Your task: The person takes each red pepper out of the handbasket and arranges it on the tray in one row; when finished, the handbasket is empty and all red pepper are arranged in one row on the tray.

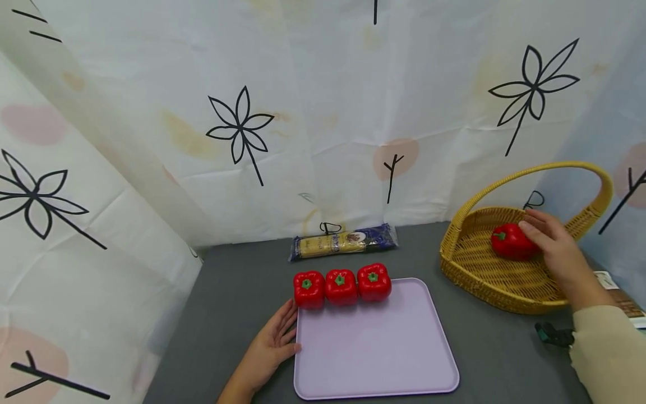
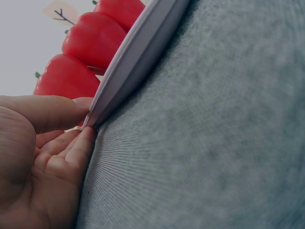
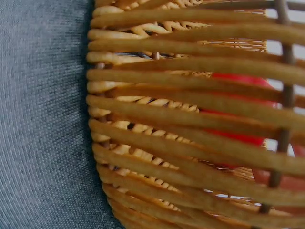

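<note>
Three red bell peppers stand side by side along the far edge of a lilac tray, green stems up. My left hand rests at the tray's left edge, its thumb and fingertips touching the rim; in the left wrist view, the thumb meets the rim beside the peppers. On the right, my right hand reaches into a yellow wicker basket and grips another red bell pepper, which lies with its stem pointing left. Through the weave in the right wrist view, this pepper shows only partly.
A packet of spaghetti lies behind the tray, near the patterned cloth backdrop. The basket's tall handle arches over its opening. A dark clip-like item lies beside the right sleeve, and a partly hidden card-like item sits right of the basket.
</note>
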`<state>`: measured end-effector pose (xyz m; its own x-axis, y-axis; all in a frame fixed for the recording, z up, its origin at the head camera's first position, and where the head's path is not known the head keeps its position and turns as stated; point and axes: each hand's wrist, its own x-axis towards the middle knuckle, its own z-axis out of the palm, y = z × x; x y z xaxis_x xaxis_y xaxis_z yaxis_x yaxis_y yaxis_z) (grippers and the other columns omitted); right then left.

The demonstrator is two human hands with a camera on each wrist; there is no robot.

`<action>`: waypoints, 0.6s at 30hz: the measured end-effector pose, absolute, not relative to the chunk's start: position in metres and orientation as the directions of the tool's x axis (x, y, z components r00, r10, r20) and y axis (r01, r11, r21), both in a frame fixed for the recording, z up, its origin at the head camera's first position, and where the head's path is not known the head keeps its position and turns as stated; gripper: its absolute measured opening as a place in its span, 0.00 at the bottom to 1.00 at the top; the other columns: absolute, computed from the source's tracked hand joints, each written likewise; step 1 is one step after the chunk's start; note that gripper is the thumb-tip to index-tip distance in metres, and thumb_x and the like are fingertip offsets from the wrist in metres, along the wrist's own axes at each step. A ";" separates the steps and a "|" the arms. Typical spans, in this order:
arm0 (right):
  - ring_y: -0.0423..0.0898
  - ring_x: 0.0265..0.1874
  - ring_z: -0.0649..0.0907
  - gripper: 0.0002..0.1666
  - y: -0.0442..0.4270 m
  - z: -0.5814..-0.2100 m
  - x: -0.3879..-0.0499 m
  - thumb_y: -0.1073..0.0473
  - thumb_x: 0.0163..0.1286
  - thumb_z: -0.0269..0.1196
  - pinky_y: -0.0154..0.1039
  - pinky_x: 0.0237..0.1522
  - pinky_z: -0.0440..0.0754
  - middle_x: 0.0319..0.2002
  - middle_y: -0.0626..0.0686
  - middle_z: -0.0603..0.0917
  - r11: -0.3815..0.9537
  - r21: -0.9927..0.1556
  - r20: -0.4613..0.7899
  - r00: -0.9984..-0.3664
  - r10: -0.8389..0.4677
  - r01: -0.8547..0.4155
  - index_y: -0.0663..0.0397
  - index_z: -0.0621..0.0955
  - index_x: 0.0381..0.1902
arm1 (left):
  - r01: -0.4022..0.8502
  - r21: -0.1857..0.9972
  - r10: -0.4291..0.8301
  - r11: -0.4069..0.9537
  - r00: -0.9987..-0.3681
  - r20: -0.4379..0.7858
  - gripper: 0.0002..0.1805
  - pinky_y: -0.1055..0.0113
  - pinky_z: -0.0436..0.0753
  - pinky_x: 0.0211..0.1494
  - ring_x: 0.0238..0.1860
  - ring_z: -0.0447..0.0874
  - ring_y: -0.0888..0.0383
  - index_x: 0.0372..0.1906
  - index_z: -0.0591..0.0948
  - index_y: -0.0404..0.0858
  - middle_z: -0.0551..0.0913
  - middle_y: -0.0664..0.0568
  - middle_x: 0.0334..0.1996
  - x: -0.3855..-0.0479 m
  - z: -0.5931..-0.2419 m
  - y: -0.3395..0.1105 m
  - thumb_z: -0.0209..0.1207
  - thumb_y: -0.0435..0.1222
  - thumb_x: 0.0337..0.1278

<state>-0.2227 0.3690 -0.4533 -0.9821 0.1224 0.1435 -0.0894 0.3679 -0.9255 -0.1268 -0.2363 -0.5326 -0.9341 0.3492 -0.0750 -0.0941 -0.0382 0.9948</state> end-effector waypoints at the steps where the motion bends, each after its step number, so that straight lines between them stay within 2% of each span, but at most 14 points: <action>1: 0.65 0.83 0.50 0.45 0.369 -0.453 -0.224 0.44 0.89 0.53 0.63 0.82 0.48 0.85 0.68 0.51 0.403 -0.913 0.113 -0.989 0.093 -0.066 0.52 0.50 0.90 | -0.095 0.995 0.348 -0.038 -0.934 -0.076 0.56 0.65 0.70 0.76 0.86 0.47 0.41 0.88 0.47 0.30 0.48 0.37 0.87 -0.127 -0.532 -0.236 0.67 0.17 0.62; 3: 0.78 0.79 0.50 0.50 0.369 -0.452 -0.227 0.44 0.87 0.57 0.78 0.75 0.53 0.84 0.76 0.45 0.473 -0.880 0.066 -0.997 0.031 -0.044 0.57 0.46 0.90 | -0.096 0.995 0.347 -0.037 -0.935 -0.077 0.56 0.65 0.69 0.76 0.86 0.46 0.41 0.88 0.48 0.30 0.49 0.37 0.87 -0.126 -0.532 -0.236 0.68 0.17 0.62; 5: 0.84 0.74 0.54 0.54 0.369 -0.454 -0.229 0.45 0.85 0.61 0.85 0.66 0.61 0.82 0.80 0.45 0.552 -0.833 0.048 -0.999 -0.011 -0.046 0.60 0.45 0.89 | -0.097 0.995 0.348 -0.035 -0.934 -0.079 0.56 0.65 0.69 0.76 0.86 0.46 0.41 0.88 0.48 0.31 0.49 0.37 0.87 -0.126 -0.531 -0.236 0.68 0.17 0.62; 8: 0.87 0.69 0.59 0.56 0.370 -0.457 -0.234 0.49 0.81 0.67 0.87 0.59 0.68 0.79 0.83 0.47 0.657 -0.749 0.077 -0.996 -0.035 -0.081 0.65 0.47 0.87 | -0.098 0.995 0.350 -0.038 -0.934 -0.078 0.56 0.64 0.69 0.76 0.86 0.46 0.41 0.88 0.47 0.30 0.48 0.37 0.87 -0.126 -0.532 -0.237 0.68 0.17 0.62; 11: 0.89 0.70 0.55 0.54 0.371 -0.461 -0.236 0.55 0.79 0.70 0.88 0.63 0.61 0.77 0.85 0.49 0.722 -0.682 0.124 -0.992 -0.037 -0.112 0.69 0.52 0.86 | -0.101 0.994 0.350 -0.045 -0.933 -0.079 0.56 0.65 0.69 0.76 0.86 0.46 0.41 0.88 0.47 0.30 0.48 0.37 0.87 -0.127 -0.532 -0.237 0.67 0.17 0.62; 13: 0.89 0.71 0.51 0.52 0.372 -0.464 -0.236 0.58 0.77 0.71 0.88 0.62 0.57 0.75 0.85 0.50 0.748 -0.654 0.148 -0.989 -0.019 -0.113 0.70 0.55 0.84 | -0.097 0.994 0.349 -0.040 -0.934 -0.077 0.56 0.65 0.69 0.76 0.86 0.46 0.41 0.88 0.47 0.30 0.48 0.37 0.87 -0.127 -0.532 -0.237 0.67 0.17 0.62; 18: 0.87 0.65 0.49 0.46 0.372 -0.467 -0.235 0.63 0.73 0.72 0.82 0.51 0.61 0.70 0.86 0.49 0.783 -0.618 0.154 -0.987 0.035 -0.069 0.71 0.62 0.79 | -0.076 0.997 0.344 -0.012 -0.937 -0.068 0.56 0.66 0.69 0.76 0.85 0.48 0.41 0.88 0.47 0.29 0.49 0.37 0.87 -0.126 -0.532 -0.236 0.66 0.16 0.62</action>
<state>-0.2351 0.3720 -0.4669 -0.9874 0.0352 0.1543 -0.0687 0.7831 -0.6181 -0.1264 -0.2356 -0.5322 -0.9367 0.3436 -0.0678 -0.0764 -0.0116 0.9970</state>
